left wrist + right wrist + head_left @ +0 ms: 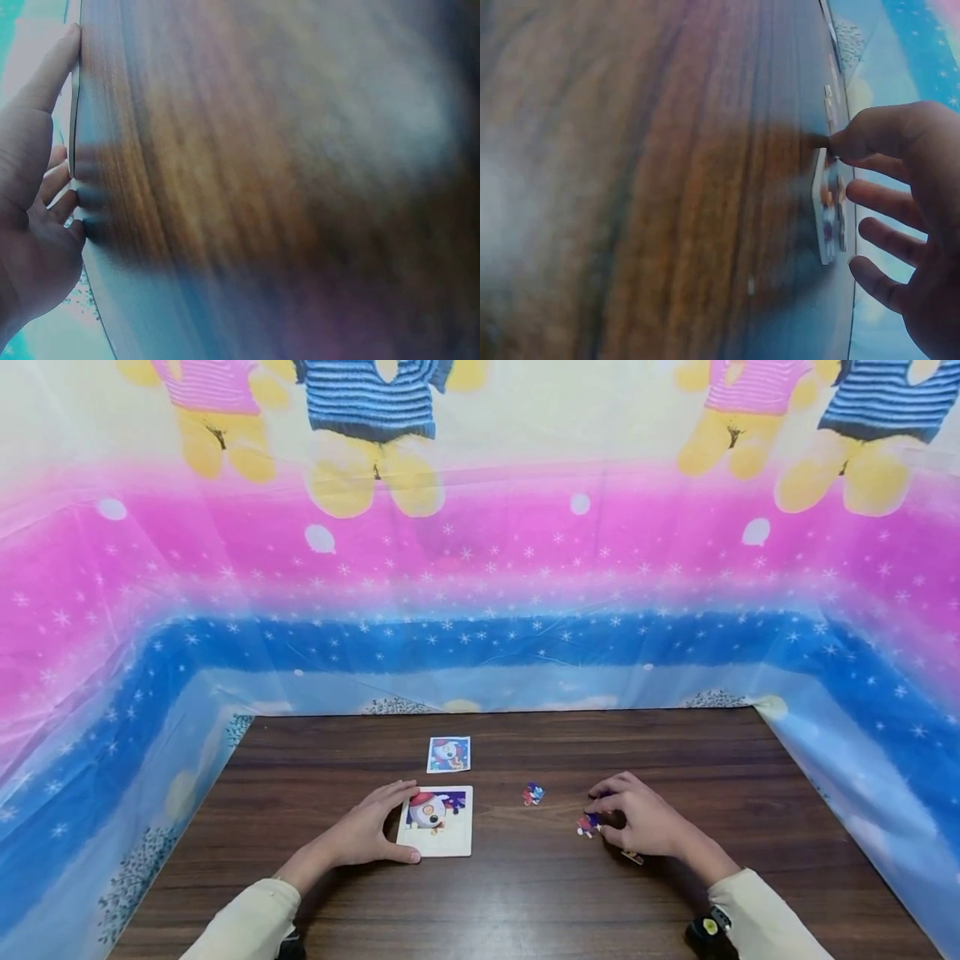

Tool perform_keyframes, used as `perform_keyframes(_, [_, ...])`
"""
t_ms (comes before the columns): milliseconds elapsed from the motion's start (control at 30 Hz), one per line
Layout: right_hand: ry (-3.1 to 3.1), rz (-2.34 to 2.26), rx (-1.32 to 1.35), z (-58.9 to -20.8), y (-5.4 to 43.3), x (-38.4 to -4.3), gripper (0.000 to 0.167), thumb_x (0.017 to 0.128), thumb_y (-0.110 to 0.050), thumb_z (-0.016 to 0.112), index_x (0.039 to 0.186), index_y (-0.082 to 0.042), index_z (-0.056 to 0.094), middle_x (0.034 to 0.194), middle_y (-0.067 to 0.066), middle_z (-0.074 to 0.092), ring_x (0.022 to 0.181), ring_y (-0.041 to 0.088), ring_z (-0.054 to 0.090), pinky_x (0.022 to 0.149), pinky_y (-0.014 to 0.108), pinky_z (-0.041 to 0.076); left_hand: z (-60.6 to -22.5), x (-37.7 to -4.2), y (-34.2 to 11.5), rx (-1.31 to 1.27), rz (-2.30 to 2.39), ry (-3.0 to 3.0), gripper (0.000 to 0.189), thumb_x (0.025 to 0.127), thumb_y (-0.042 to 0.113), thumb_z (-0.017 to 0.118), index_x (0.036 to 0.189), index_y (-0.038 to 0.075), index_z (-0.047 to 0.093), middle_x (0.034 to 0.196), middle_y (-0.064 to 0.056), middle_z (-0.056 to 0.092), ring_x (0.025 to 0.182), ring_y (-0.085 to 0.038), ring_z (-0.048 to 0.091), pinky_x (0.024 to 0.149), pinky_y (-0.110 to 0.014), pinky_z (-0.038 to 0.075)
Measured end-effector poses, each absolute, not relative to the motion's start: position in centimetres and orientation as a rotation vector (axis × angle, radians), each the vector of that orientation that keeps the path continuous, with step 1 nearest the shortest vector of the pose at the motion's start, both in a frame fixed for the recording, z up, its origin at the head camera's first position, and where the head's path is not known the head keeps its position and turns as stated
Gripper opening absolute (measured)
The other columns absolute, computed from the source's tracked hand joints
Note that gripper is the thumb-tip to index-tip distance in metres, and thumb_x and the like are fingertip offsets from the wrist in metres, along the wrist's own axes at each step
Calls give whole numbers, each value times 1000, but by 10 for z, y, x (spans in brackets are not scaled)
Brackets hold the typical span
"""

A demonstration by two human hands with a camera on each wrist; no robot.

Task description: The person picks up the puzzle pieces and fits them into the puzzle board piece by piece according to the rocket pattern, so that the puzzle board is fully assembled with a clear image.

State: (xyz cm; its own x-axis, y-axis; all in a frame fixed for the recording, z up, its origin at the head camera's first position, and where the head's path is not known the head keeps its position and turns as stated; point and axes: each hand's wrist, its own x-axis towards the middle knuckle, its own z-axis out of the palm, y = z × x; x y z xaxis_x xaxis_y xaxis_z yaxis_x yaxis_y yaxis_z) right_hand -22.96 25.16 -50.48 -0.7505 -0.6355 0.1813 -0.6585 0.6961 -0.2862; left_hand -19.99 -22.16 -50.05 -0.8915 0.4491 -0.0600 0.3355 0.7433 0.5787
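While the left hand [363,829] holds the partly filled puzzle board [454,843] at its left side, thumb at the near edge and fingers by the far corner, the right hand [641,818] bends low over a cluster of pieces [587,826] on the wooden surface [360,906]. I can't tell whether it pinches one. Between board and cluster sits a smaller pile [533,793]; a picture card [449,755] lies just beyond the board.

Booth-like setting: cartoon-printed cloth [510,547] round 3 sides of wood-grain table [525,910].
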Motion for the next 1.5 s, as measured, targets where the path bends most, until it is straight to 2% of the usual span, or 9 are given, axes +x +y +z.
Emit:
perform_keyframes(200, [-2791,461,1049,-506,250,-232,21,88,-28,82,108,-21,81,125,2,67,115,24,56,84,45,52,-501,-200,-223,636,868,2752,105,76,58,86,156,7,42,163,-15,34,152,-41,26,113,-67,30])
perform_keyframes(467, [-2838,465,1012,-502,245,-232,23,89,-33,80,110,-22,80,122,-3,67,117,21,56,87,44,53,-502,-199,-223,654,862,2757,105,76,59,85,156,8,42,164,-14,34,152,-40,26,113,-67,30])
perform_keyframes(733, [-2842,490,1018,-498,235,-233,26,93,-36,76,114,-23,78,112,-10,71,106,13,64,87,41,55,-502,-198,-224,653,861,2758,106,75,60,85,157,8,41,164,-14,34,152,-40,26,113,-66,30])
perform_keyframes(1200, [-2753,542,1101,-489,180,-234,29,94,-43,73,114,-23,79,106,-12,71,97,5,61,77,32,54,-502,-200,-223,659,855,2757,105,76,60,85,157,8,41,164,-14,34,152,-41,25,113,-66,30])
perform_keyframes(1367, [-2703,549,1160,-489,159,-236,29,93,-42,73,114,-23,79,105,-11,72,98,7,63,81,32,55,-502,-201,-223,663,856,2751,105,76,59,85,156,7,41,164,-14,34,152,-41,25,113,-66,30])
perform_keyframes(1500, [-2674,563,1198,-489,144,-238,28,92,-41,74,112,-22,79,102,-9,72,93,10,64,77,30,54,-502,-200,-223,657,859,2748,105,76,60,85,157,8,41,164,-13,33,152,-40,24,114,-67,29])
